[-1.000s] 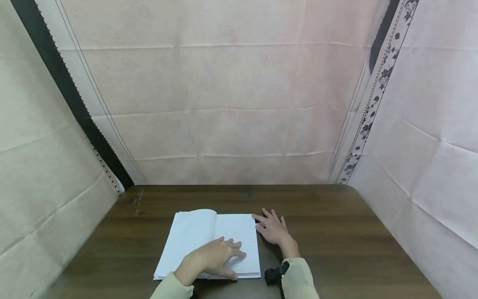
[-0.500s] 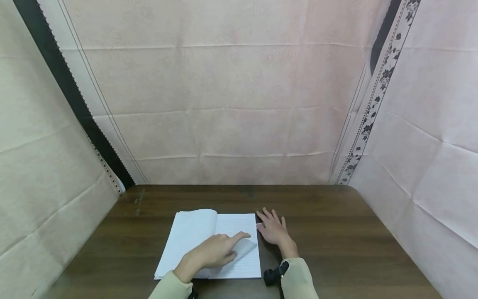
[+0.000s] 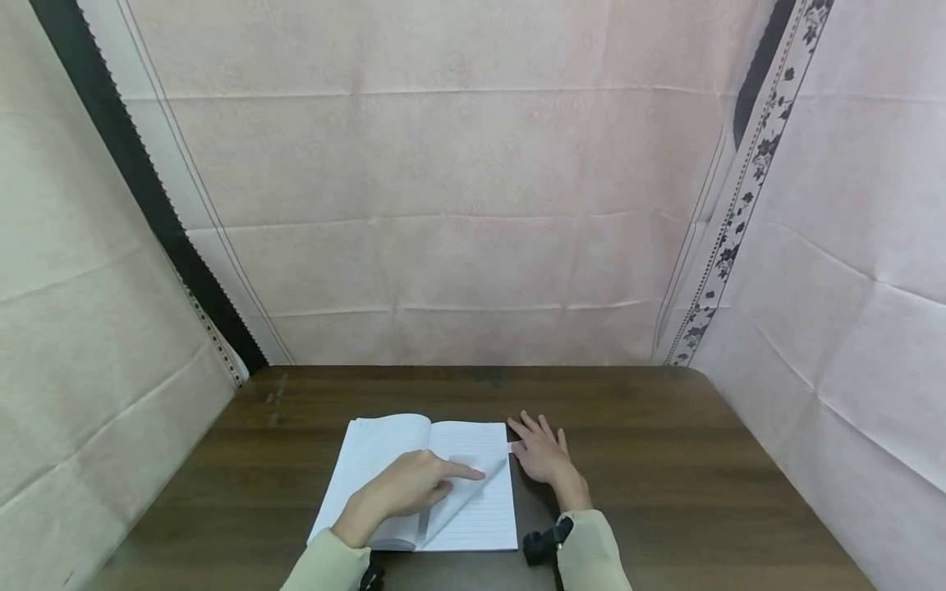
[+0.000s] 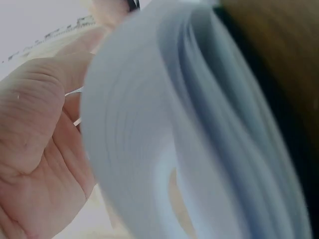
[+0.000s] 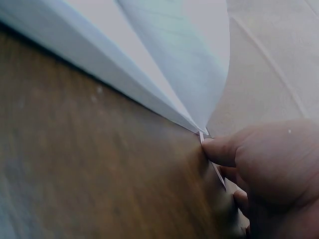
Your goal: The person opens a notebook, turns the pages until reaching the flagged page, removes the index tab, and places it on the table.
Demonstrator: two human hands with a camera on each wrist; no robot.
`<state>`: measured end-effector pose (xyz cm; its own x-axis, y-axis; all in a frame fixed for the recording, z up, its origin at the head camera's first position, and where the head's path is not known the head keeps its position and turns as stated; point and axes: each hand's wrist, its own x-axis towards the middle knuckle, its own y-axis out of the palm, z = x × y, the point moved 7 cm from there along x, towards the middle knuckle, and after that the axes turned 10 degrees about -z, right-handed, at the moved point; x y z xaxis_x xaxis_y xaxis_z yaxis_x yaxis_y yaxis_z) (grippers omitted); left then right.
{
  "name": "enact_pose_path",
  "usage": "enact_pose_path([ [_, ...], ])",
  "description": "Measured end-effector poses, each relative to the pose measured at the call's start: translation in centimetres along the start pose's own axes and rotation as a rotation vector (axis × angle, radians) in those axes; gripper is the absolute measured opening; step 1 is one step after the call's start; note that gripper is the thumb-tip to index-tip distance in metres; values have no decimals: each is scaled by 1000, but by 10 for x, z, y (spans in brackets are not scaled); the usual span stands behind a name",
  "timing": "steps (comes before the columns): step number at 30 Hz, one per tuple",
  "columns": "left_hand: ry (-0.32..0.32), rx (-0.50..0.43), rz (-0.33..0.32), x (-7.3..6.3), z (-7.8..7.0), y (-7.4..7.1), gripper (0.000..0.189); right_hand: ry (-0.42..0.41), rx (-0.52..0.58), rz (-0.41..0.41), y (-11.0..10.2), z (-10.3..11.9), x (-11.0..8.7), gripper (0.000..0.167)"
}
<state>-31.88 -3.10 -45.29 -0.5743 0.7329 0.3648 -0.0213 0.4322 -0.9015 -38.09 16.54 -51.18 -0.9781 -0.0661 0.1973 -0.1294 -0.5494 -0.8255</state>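
Observation:
An open lined notebook (image 3: 473, 525) lies on the brown table near its front. My left hand (image 3: 406, 488) is over the middle of it, index finger stretched to the right, the others bent under. It holds a lifted page (image 3: 461, 497), whose lower right part is curled up and to the left. In the left wrist view the bowed page (image 4: 129, 109) runs beside my thumb; where the fingers meet the paper is partly hidden. My right hand (image 3: 545, 457) is at the notebook's right edge. Its thumb and fingers pinch a thin white strip (image 5: 218, 174) by the notebook's corner.
The dark brown table (image 3: 665, 460) extends around the notebook. Pale cloth walls (image 3: 458, 205) rise behind the table and on both sides. A black wrist-worn device (image 3: 545, 542) sits at my right wrist, close to the notebook's lower right corner.
My left hand has gone from resting spread on the right page to drawing that page up and leftward. The right hand shifted slightly off the page edge, then stayed nearly still.

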Motion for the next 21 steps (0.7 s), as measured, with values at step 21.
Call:
enact_pose_path([
  [21, -326, -139, 211, -43, 51, -44, 40, -15, 49, 0, -2, 3, -1, 46],
])
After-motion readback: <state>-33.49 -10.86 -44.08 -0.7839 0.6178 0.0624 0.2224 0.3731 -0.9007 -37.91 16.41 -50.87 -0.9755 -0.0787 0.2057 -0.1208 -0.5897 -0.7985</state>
